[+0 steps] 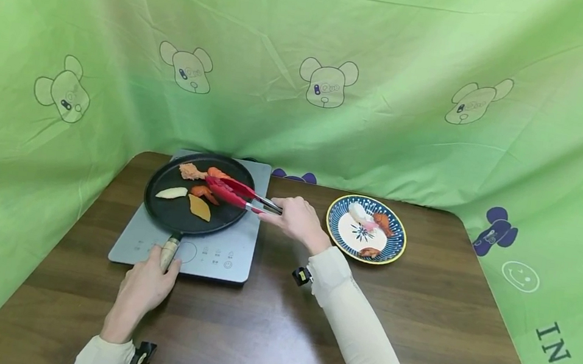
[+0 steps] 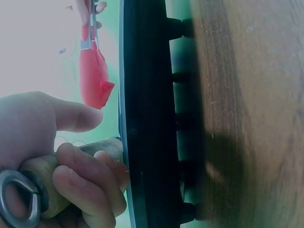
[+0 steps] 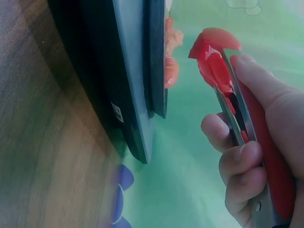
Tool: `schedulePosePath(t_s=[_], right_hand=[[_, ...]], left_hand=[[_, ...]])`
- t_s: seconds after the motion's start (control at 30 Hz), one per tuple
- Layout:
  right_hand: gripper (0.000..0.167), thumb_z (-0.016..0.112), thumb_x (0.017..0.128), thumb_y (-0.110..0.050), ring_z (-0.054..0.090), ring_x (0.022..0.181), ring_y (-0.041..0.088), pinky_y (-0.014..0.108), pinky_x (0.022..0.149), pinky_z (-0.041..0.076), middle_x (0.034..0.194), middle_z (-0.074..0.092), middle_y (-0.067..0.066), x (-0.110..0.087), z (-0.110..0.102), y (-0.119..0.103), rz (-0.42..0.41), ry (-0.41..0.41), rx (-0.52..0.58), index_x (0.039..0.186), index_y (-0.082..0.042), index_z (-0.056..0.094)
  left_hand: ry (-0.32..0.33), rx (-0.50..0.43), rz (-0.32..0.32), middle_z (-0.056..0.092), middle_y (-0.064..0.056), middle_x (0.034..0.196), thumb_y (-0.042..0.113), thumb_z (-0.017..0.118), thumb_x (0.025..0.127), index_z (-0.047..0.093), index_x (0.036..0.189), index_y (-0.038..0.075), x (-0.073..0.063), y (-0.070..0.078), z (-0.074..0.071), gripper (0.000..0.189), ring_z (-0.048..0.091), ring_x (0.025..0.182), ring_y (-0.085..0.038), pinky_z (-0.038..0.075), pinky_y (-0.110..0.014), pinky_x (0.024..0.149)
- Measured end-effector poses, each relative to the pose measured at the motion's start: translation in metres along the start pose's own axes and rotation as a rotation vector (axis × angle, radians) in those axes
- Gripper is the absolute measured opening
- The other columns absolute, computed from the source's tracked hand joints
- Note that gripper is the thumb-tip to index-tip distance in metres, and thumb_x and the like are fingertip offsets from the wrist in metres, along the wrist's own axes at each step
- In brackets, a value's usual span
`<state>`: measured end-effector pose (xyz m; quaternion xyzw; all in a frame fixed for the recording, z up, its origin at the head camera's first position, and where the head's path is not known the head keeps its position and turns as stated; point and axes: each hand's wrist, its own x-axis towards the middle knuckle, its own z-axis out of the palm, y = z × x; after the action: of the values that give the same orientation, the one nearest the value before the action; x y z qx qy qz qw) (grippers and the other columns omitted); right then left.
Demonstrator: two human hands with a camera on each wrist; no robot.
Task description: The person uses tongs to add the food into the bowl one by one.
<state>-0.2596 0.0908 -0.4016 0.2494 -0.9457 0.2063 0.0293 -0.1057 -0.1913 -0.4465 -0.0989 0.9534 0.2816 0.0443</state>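
Red-tipped, slender metal tongs [image 1: 234, 199]: right hand [image 1: 298, 218] is gripping them over round, black, metal-looking pan [image 1: 163, 208]; left hand [image 1: 145, 283] is gripping its pale cylindrical handle [image 1: 168, 253], apparently steadying it.

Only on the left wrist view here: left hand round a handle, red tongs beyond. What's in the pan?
Observer: Head view: at least five food pieces lie in the black pan.
Operator: Are the tongs touching any?
Observer: The right wrist view shows a gap between their tips and the orange piece visible there.
Operator: Anything off the cooktop?
Observer: Yes, in the head view a patterned plate with more food sits to its right on the table.
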Motion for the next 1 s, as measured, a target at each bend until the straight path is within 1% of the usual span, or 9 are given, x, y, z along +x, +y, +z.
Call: schedulePosePath(t_s=[0.17,0.33,0.4,0.5,0.7,0.73,0.83,0.93,1.0], right_hand=[[0.045,0.064,0.084,-0.054,0.053,0.064,0.016,0.033,0.055,0.041,0.076,0.059,-0.003,0.005,0.002,-0.003,0.027,-0.024,-0.005,0.115,-0.022,0.068],[0.043,0.065,0.084,-0.052,0.051,0.061,0.018,0.033,0.053,0.04,0.072,0.057,-0.002,0.012,0.005,-0.009,0.046,-0.048,0.016,0.112,-0.02,0.07],[0.042,0.064,0.084,-0.053,0.05,0.06,0.018,0.033,0.052,0.038,0.069,0.055,0.0,0.015,0.007,-0.011,0.053,-0.05,0.011,0.108,-0.019,0.07],[0.044,0.063,0.084,-0.055,0.049,0.058,0.017,0.032,0.05,0.037,0.068,0.053,0.0,0.019,0.011,-0.013,0.068,-0.05,-0.007,0.106,-0.018,0.07],[0.045,0.063,0.084,-0.055,0.048,0.057,0.016,0.031,0.049,0.038,0.071,0.056,0.001,0.022,0.018,-0.014,0.094,-0.064,-0.018,0.109,-0.018,0.069],[0.045,0.063,0.084,-0.055,0.049,0.057,0.016,0.031,0.049,0.038,0.072,0.058,0.002,0.023,0.019,-0.014,0.094,-0.067,-0.022,0.108,-0.018,0.069],[0.049,0.062,0.084,-0.056,0.051,0.059,0.016,0.03,0.05,0.04,0.082,0.065,0.004,0.025,0.019,-0.016,0.097,-0.066,-0.035,0.114,-0.018,0.069],[0.05,0.061,0.084,-0.057,0.053,0.06,0.016,0.031,0.05,0.041,0.088,0.067,0.005,0.027,0.019,-0.018,0.094,-0.063,-0.062,0.115,-0.018,0.068],[0.049,0.061,0.085,-0.057,0.054,0.06,0.017,0.031,0.05,0.041,0.087,0.067,0.004,0.029,0.019,-0.02,0.093,-0.06,-0.072,0.113,-0.018,0.069]], left_hand=[[0.016,0.011,0.002,0.049,-0.016,0.072,0.037,0.046,0.095,0.035,0.123,-0.005,-0.001,0.0,0.001,0.052,0.047,0.054,-0.029,0.035,-0.04,0.047],[0.007,0.008,0.004,0.048,-0.015,0.071,0.04,0.045,0.095,0.034,0.123,-0.005,0.0,0.0,0.001,0.054,0.047,0.054,-0.028,0.035,-0.04,0.046],[0.003,0.008,0.006,0.048,-0.016,0.072,0.041,0.044,0.096,0.034,0.124,-0.005,0.0,0.0,0.001,0.056,0.047,0.054,-0.028,0.035,-0.04,0.046],[-0.002,0.008,0.006,0.049,-0.016,0.073,0.043,0.043,0.096,0.032,0.126,-0.006,0.0,0.0,0.001,0.059,0.047,0.056,-0.028,0.035,-0.04,0.047],[-0.012,0.007,-0.004,0.048,-0.017,0.074,0.044,0.043,0.096,0.031,0.128,-0.007,-0.001,-0.002,0.001,0.061,0.047,0.056,-0.028,0.035,-0.04,0.047],[-0.011,0.008,-0.004,0.048,-0.017,0.074,0.043,0.043,0.096,0.031,0.128,-0.007,-0.001,-0.002,0.001,0.061,0.047,0.056,-0.028,0.035,-0.04,0.047],[-0.012,0.008,-0.008,0.048,-0.017,0.074,0.044,0.043,0.096,0.031,0.128,-0.007,-0.001,-0.002,0.001,0.062,0.047,0.056,-0.028,0.035,-0.039,0.047],[-0.012,0.007,-0.01,0.048,-0.017,0.075,0.044,0.043,0.096,0.03,0.129,-0.008,0.0,-0.001,0.001,0.063,0.047,0.056,-0.028,0.035,-0.039,0.047],[-0.01,0.007,-0.009,0.049,-0.018,0.075,0.044,0.043,0.096,0.031,0.129,-0.008,0.0,-0.001,0.001,0.062,0.047,0.056,-0.028,0.036,-0.04,0.048]])
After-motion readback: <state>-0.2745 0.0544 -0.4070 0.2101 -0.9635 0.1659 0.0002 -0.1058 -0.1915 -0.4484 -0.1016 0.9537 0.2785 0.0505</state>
